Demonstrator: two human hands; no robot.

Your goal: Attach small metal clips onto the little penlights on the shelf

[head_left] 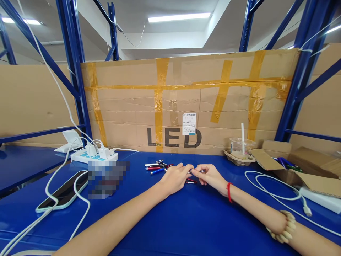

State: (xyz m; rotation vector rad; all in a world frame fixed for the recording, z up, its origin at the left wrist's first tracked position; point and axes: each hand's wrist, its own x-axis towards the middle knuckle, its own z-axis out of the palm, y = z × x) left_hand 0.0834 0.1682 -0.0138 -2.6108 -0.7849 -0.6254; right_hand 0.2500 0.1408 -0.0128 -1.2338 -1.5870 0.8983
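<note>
My left hand (174, 179) and my right hand (210, 176) meet over the middle of the blue tabletop (170, 227). The fingertips of both pinch at a small shiny thing (189, 172). Fingers cover most of it, so its kind cannot be made out. Just below the fingers lies a small red piece with a metallic glint (191, 181). Left of my left hand is a small group of slim pen-shaped items with metal clips: a silver one (151, 164), a red one (151, 168) and a blue one (157, 171).
At left are a white power strip (106, 156) with plugs and a phone (64, 192) crossed by white cables. At right, a plastic cup with a straw (242, 142), an open cardboard box (311, 181) and a looped white cable (266, 190). Cardboard (128, 110) stands behind.
</note>
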